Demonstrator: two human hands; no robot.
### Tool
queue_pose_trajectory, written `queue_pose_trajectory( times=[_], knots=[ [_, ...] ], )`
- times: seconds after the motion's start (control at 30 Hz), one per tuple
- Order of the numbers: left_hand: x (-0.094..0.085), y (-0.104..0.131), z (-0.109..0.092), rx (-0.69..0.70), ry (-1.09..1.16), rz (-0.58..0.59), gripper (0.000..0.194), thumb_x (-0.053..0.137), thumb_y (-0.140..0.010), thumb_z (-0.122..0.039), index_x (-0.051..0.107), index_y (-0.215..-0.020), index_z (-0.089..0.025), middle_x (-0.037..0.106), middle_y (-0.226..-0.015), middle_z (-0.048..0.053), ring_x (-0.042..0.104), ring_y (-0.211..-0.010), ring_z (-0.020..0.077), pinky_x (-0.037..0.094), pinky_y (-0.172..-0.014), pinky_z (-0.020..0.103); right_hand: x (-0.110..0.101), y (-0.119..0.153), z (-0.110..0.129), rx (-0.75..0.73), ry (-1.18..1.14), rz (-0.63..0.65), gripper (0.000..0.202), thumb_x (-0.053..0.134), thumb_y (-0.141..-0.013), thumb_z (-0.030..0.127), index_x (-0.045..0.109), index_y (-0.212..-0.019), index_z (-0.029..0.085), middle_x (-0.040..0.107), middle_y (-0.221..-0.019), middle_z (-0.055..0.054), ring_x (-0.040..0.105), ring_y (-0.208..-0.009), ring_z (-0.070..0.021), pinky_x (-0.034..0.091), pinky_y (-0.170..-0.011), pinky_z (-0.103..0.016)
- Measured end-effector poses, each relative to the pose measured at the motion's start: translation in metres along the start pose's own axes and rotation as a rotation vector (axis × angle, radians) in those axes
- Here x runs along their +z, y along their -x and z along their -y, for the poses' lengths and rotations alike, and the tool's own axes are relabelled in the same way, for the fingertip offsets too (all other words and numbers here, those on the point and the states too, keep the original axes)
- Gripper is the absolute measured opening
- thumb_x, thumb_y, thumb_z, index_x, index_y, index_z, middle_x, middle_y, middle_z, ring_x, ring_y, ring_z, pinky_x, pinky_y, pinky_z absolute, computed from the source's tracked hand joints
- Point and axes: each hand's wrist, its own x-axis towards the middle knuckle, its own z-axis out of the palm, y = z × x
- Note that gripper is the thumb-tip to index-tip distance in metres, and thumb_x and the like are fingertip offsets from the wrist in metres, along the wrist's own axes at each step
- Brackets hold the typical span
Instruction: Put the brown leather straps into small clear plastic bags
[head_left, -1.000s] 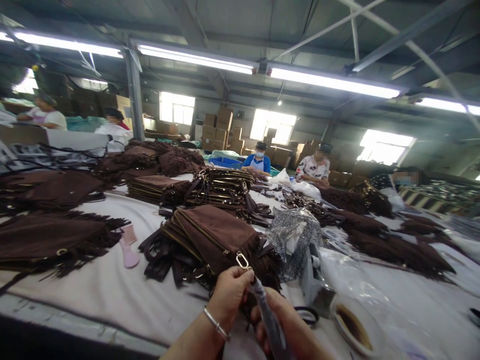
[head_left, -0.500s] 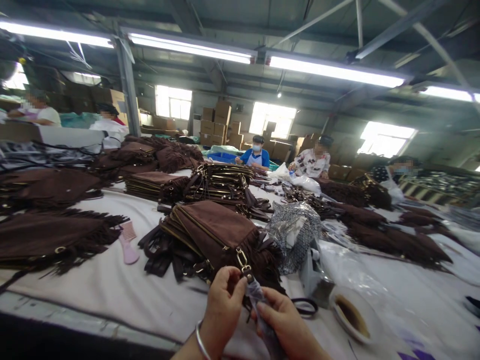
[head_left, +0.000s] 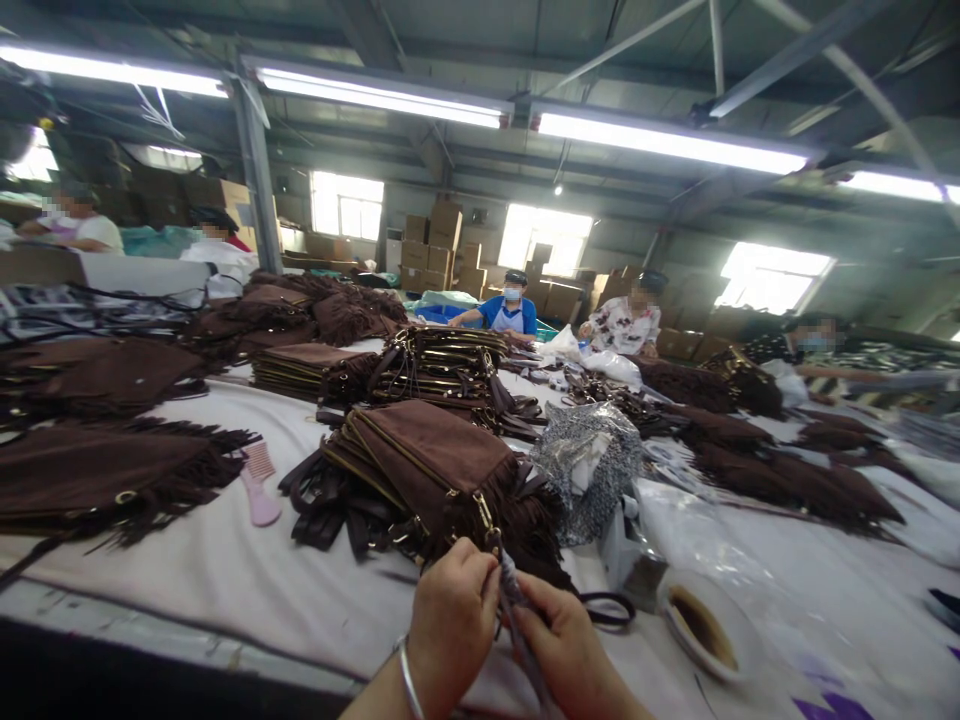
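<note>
A pile of dark brown fringed bags [head_left: 442, 455] with gold zips lies in front of me. From the top bag's gold clasp [head_left: 484, 508] a strap [head_left: 512, 595] runs down towards me, partly wrapped in clear plastic film. My left hand [head_left: 456, 612] is closed on the strap's upper end, just below the clasp, with a bangle at its wrist. My right hand [head_left: 559, 635] pinches the wrapped part a little lower, close beside the left. The film's end and some fingertips are hidden.
A pink comb [head_left: 260, 495] lies left of the pile. To the right are a patterned plastic-covered bundle [head_left: 589, 470], a tape roll [head_left: 701, 625] and clear plastic sheeting [head_left: 720, 540]. More brown bags [head_left: 112, 470] are stacked around. Co-workers [head_left: 511, 308] sit across the table.
My left hand has turned over the strap's top, its knuckles now facing up. The strap has twisted and the film looks tighter. Both hands remain close together near the clasp.
</note>
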Motion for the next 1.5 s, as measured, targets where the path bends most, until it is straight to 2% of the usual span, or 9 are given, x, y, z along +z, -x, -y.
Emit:
queue_pose_trajectory(
  times=[0.1,0.2,0.37,0.5,0.73,0.93,1.1,1.33,1.5],
  knots=[
    [0.002,-0.002,-0.004,0.043,-0.122,-0.010,0.023,0.044,-0.091,-0.020,0.058,-0.073,-0.022,0.059,-0.078,0.004,0.058,-0.071,0.0180,0.042,-0.064,0.030,-0.001,-0.001,0.003,-0.058,0.071,0.008,0.028,0.053,-0.086,0.028,0.072,-0.105,0.020,0.068,-0.083,-0.005,0.059,-0.080,-0.0223,0.049,-0.078,-0.032],
    [-0.002,-0.005,-0.004,0.079,-0.125,-0.004,0.022,0.041,-0.091,-0.018,0.055,-0.075,-0.022,0.058,-0.079,0.004,0.057,-0.073,0.0182,0.042,-0.066,0.031,-0.002,-0.001,0.003,-0.021,0.035,-0.020,0.029,0.054,-0.084,0.026,0.070,-0.107,0.020,0.070,-0.089,-0.006,0.061,-0.084,-0.0232,0.050,-0.075,-0.030],
    [-0.013,-0.012,0.001,0.080,-0.132,-0.043,0.021,0.038,-0.092,-0.016,0.052,-0.078,-0.022,0.055,-0.082,0.004,0.056,-0.078,0.0188,0.045,-0.070,0.032,0.004,0.000,-0.004,0.184,-0.034,-0.031,0.025,0.057,-0.078,0.031,0.067,-0.096,0.016,0.065,-0.069,-0.002,0.056,-0.056,-0.0157,0.046,-0.050,-0.024],
    [-0.012,-0.023,0.004,0.100,-0.152,-0.073,0.022,0.035,-0.093,-0.015,0.051,-0.078,-0.022,0.055,-0.083,0.004,0.056,-0.079,0.0189,0.048,-0.074,0.033,0.010,0.000,-0.006,0.219,-0.044,-0.023,0.025,0.056,-0.079,0.039,0.062,-0.080,0.016,0.062,-0.063,0.000,0.052,-0.046,-0.0114,0.041,-0.043,-0.021],
    [-0.002,-0.036,0.012,0.130,0.004,-0.129,0.018,0.040,-0.087,-0.008,0.055,-0.088,-0.018,0.051,-0.128,0.013,0.048,-0.125,0.0246,0.043,-0.105,0.046,0.010,-0.001,-0.010,0.314,-0.111,0.071,0.028,0.057,-0.076,0.043,0.057,-0.082,0.016,0.063,-0.066,-0.001,0.056,-0.046,-0.0112,0.040,-0.041,-0.020],
    [0.000,-0.037,0.012,0.113,0.042,-0.141,0.021,0.038,-0.088,-0.008,0.055,-0.096,-0.017,0.053,-0.124,0.014,0.053,-0.119,0.0228,0.047,-0.102,0.044,0.011,-0.004,-0.009,0.315,-0.116,0.066,0.027,0.059,-0.073,0.038,0.059,-0.086,0.014,0.064,-0.067,-0.002,0.058,-0.046,-0.0117,0.040,-0.042,-0.020],
    [-0.002,-0.048,0.011,0.104,-0.106,-0.195,0.022,0.038,-0.087,-0.006,0.056,-0.095,-0.016,0.055,-0.114,0.012,0.057,-0.110,0.0222,0.050,-0.097,0.040,0.012,-0.016,-0.002,0.292,-0.218,0.009,0.031,0.061,-0.072,0.038,0.060,-0.090,0.013,0.061,-0.063,0.001,0.054,-0.044,-0.0106,0.042,-0.043,-0.022],
    [-0.007,-0.068,0.015,0.073,-0.302,-0.052,0.029,0.039,-0.082,0.000,0.059,-0.096,-0.016,0.056,-0.117,0.010,0.057,-0.108,0.0184,0.050,-0.093,0.029,0.018,-0.026,-0.014,0.346,-0.235,0.059,0.029,0.061,-0.068,0.040,0.056,-0.082,0.014,0.063,-0.063,0.000,0.056,-0.042,-0.0119,0.041,-0.039,-0.022],
    [-0.005,-0.092,0.011,0.072,-0.327,-0.046,0.033,0.038,-0.078,0.003,0.060,-0.096,-0.014,0.057,-0.119,0.012,0.059,-0.103,0.0192,0.050,-0.090,0.030,0.020,-0.037,0.000,0.353,-0.270,0.012,0.032,0.061,-0.066,0.041,0.057,-0.082,0.013,0.062,-0.060,0.000,0.055,-0.041,-0.0108,0.040,-0.038,-0.020]
  ],
)
